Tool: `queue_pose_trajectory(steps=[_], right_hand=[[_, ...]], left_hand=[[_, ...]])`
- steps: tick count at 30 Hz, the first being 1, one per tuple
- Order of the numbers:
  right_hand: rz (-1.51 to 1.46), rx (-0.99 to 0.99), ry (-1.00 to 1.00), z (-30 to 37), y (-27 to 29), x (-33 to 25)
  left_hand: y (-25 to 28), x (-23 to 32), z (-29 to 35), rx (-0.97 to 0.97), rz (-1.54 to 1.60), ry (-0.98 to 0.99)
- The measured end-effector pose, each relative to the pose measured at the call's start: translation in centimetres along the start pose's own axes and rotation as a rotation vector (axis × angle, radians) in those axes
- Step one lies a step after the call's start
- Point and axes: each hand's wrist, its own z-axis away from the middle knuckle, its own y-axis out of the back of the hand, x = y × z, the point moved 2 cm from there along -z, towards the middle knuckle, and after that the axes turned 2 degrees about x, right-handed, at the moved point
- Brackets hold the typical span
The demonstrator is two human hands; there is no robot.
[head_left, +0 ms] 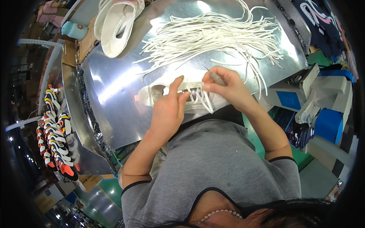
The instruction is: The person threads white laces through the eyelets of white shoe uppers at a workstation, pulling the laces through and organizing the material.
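A white sneaker [143,95] lies on its sole on the metal table in front of me, its ankle opening to the left. A white shoelace [205,102] is partly threaded across its front, with loose strands hanging toward me. My left hand [169,110] grips the upper beside the opening, index finger over the far edge and thumb by the tongue. Closed around the grey handle of a thin-pointed awl [217,78], my right hand [232,89] rests at the far eyelet row. Its fingertips also touch the lace there. The awl's metal tip points up and away from the shoe.
A big heap of loose white laces [213,36] covers the table's far side. White shoe parts [118,28] are stacked at the far left, near a light-blue bottle [74,30]. Colourful shoes [57,133] hang beyond the left edge; a grey-and-blue machine [323,102] stands right.
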Motion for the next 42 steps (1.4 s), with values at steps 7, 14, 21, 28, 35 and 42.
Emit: queue_pose_trajectory(steps=[7, 14, 21, 28, 35, 42], right_hand=[[0.234, 0.240, 0.257, -2.3, -3.0, 2.7], [0.239, 0.211, 0.184, -1.6, -2.9, 2.3], [0.582, 0.139, 0.238, 1.0, -1.7, 1.1], [0.838, 0.059, 0.256, 0.7, -2.3, 0.8], [0.901, -0.055, 0.291, -1.7, -3.0, 0.9], [0.385, 0.214, 0.201, 0.2, -1.7, 1.6]], left_hand=[[-1.5, -1.4, -1.1, 0.170, -0.087, 0.077], [-2.7, -2.5, -1.0, 0.291, 0.060, 0.077], [-2.6, -1.6, -0.8, 0.319, -0.079, 0.058], [-3.0, -1.7, -0.5, 0.356, 0.059, 0.002], [-2.8, -3.0, 0.0, 0.268, 0.250, 0.069], [-2.9, -2.7, -0.2, 0.311, 0.270, 0.116]])
